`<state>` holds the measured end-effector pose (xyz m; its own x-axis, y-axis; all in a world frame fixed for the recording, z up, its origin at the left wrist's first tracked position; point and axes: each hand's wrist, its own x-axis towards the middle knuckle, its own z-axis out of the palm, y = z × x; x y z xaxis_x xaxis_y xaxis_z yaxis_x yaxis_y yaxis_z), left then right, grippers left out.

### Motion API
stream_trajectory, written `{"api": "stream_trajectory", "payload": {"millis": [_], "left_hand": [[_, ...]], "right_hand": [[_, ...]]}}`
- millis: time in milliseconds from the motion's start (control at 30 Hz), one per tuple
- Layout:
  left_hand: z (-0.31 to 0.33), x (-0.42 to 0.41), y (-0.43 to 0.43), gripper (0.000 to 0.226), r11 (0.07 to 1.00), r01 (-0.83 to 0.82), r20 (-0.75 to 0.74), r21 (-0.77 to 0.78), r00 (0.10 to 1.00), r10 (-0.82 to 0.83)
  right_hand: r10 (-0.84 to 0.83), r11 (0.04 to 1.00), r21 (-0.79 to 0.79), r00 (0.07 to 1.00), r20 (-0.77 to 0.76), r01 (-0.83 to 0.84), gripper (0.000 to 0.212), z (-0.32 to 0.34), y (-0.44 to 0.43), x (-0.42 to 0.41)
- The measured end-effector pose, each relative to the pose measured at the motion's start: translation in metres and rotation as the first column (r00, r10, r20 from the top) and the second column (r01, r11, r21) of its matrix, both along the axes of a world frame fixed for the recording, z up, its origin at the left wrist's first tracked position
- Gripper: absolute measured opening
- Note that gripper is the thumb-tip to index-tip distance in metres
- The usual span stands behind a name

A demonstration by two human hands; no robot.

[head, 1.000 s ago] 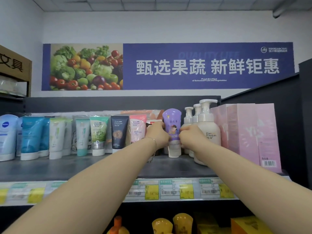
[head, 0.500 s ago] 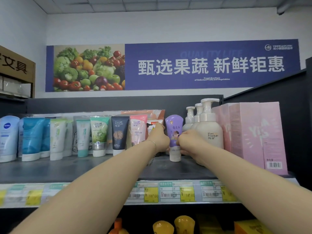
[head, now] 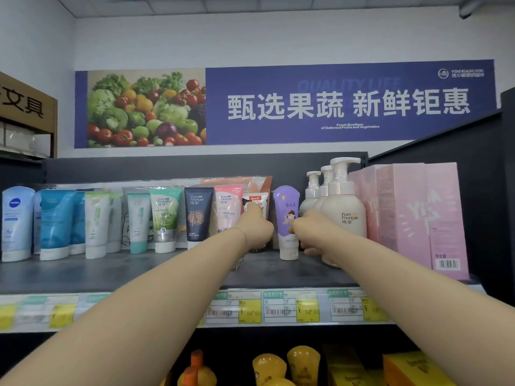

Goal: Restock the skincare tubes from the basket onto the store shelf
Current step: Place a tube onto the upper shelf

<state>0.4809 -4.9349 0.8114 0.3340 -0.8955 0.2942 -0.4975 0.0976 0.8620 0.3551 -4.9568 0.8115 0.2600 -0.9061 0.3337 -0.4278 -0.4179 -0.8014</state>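
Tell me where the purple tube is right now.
In the head view, the purple tube stands cap-down on the shelf, right of centre, between a small white tube and the pump bottles, with the right hand holding its right edge.

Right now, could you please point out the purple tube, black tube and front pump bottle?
purple tube [head: 286, 206]: head view, label
black tube [head: 198, 215]: head view, label
front pump bottle [head: 348, 200]: head view, body

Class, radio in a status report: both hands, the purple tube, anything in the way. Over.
Right hand holds purple tube, upright on shelf. Left hand at small white tube beside it, grip unclear. Pump bottles close on the right.
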Motion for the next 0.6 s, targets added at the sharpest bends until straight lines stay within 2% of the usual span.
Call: {"api": "stream_trajectory", "payload": {"millis": [133,233,333,433,600], "left_hand": [[0.003,0.014,0.015,0.026,0.99,-0.072,0.23,-0.123,0.968,0.099],[0.005,0.02,0.043,0.024,0.982,-0.072,0.409,-0.175,0.902,0.139],[0.004,0.029,0.073,0.023,0.978,-0.036,0.581,-0.204,0.8,0.151],[-0.001,0.043,0.098,0.017,0.974,-0.069,0.712,-0.214,0.672,0.204],[-0.01,0.07,0.139,0.017,0.963,-0.116,0.861,-0.245,0.431,0.271]], "right_hand": [[-0.031,0.975,-0.221,0.985,-0.17,-0.007,0.017,0.0,0.025,-0.006],[-0.069,0.927,-0.375,0.963,-0.259,-0.034,0.016,-0.003,0.043,-0.002],[-0.078,0.872,-0.483,0.949,-0.306,-0.084,0.013,-0.006,0.062,0.007],[-0.111,0.8,-0.586,0.93,-0.352,-0.127,0.016,-0.011,0.082,0.021],[-0.097,0.684,-0.692,0.911,-0.402,-0.233,0.018,-0.018,0.115,0.053]]}}
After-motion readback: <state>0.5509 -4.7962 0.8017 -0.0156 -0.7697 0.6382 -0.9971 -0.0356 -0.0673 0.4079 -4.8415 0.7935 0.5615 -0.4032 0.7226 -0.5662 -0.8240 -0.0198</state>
